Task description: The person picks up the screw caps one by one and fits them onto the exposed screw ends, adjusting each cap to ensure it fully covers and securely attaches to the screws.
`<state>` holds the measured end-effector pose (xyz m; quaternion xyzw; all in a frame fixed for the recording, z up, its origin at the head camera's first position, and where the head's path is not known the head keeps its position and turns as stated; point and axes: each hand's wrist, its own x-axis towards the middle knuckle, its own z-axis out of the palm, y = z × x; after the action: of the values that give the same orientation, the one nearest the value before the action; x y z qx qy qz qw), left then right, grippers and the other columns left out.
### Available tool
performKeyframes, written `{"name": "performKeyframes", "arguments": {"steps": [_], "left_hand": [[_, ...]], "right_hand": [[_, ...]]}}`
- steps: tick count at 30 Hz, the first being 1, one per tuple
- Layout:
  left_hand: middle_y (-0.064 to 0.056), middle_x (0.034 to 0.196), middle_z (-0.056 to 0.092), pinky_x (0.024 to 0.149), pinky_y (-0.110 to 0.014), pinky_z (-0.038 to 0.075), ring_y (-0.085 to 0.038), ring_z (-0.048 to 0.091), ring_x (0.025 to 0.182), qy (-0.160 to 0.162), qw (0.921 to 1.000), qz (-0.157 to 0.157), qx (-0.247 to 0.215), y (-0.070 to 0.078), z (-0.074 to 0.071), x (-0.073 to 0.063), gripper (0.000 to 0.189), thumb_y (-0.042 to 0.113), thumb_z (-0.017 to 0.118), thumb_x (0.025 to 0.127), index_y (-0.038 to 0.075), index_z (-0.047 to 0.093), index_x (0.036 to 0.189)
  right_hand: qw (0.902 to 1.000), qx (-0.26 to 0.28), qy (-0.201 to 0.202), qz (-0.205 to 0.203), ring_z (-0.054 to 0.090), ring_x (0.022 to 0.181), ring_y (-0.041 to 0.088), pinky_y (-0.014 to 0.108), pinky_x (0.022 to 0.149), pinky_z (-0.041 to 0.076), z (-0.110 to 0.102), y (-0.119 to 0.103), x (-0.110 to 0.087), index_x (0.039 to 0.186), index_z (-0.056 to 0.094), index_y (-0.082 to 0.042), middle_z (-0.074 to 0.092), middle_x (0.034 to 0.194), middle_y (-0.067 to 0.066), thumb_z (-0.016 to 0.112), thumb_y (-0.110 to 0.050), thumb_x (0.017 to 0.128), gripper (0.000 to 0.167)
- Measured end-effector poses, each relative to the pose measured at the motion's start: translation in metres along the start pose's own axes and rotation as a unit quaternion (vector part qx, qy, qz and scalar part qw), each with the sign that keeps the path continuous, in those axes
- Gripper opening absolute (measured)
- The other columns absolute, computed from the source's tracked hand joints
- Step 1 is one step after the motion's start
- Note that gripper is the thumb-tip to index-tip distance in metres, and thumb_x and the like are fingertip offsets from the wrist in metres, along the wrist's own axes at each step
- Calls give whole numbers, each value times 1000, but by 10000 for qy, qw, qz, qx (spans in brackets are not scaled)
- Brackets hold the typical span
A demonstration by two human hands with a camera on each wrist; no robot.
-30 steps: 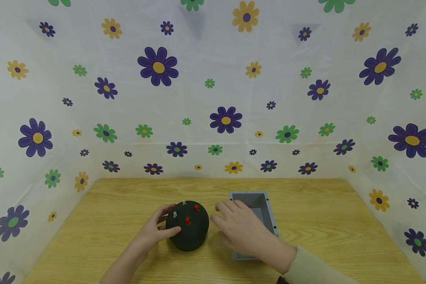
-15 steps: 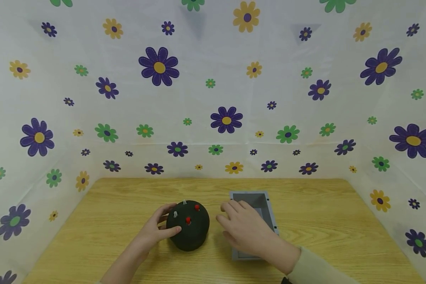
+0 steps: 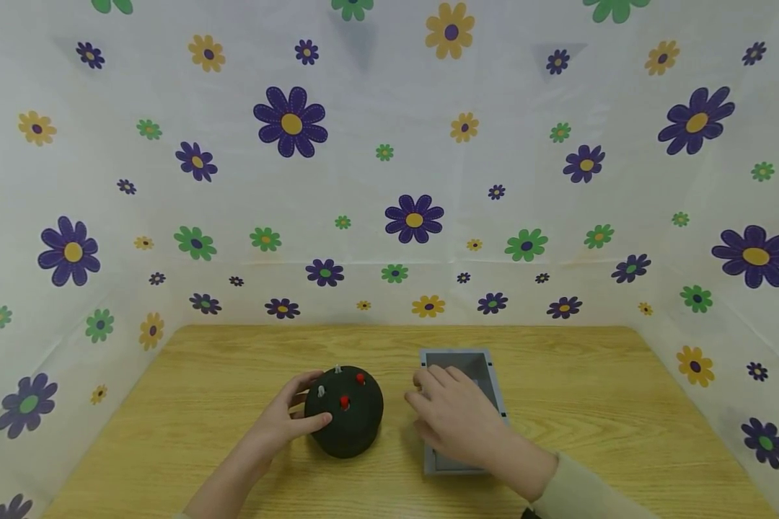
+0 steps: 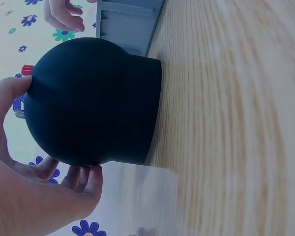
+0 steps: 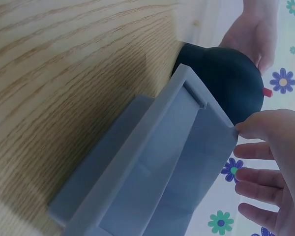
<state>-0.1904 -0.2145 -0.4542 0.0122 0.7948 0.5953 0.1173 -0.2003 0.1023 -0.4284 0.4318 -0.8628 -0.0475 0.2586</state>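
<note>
A dark, rounded dome (image 3: 347, 432) with a flat base sits on the table. Two red pegs (image 3: 345, 402) and two silver metal pegs (image 3: 321, 391) stick up from its top. My left hand (image 3: 282, 417) grips its left side, thumb near the front and fingers round the back. In the left wrist view the thumb presses the dome (image 4: 88, 103) beside a red peg (image 4: 26, 70). My right hand (image 3: 457, 418) hovers over the grey bin (image 3: 454, 354), fingers loosely bent, nothing visible between them. The right wrist view shows the fingers apart above the bin's rim (image 5: 184, 71).
The wood-grain table (image 3: 234, 353) carries the dome and, to its right, the bin. White sheeting (image 3: 363, 180) printed with purple, yellow and green flowers closes off the back and both sides. My right forearm covers part of the bin's near right side.
My right hand has drawn away from the dome, moving right and slightly down over the bin. The left hand and the dome have stayed in place.
</note>
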Motion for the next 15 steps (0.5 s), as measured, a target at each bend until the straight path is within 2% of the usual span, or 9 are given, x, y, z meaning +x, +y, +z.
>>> {"name": "performKeyframes", "arguments": {"steps": [7, 15], "left_hand": [[-25, 165, 36, 115, -61, 47, -48, 42, 147, 38, 9999, 47, 118, -2, 0, 1, 79, 13, 80, 95, 8, 38, 162], [-24, 164, 37, 116, -60, 47, -46, 42, 146, 55, 9999, 61, 135, -3, 1, 3, 79, 14, 80, 94, 8, 39, 161]], "right_hand": [[9999, -62, -46, 100, 61, 100, 17, 34, 88, 56, -4, 4, -2, 114, 70, -20, 67, 115, 0, 82, -32, 91, 29], [9990, -299, 292, 135, 63, 99, 19, 33, 82, 54, -5, 10, -3, 109, 69, -18, 67, 113, 1, 83, -30, 88, 27]]}}
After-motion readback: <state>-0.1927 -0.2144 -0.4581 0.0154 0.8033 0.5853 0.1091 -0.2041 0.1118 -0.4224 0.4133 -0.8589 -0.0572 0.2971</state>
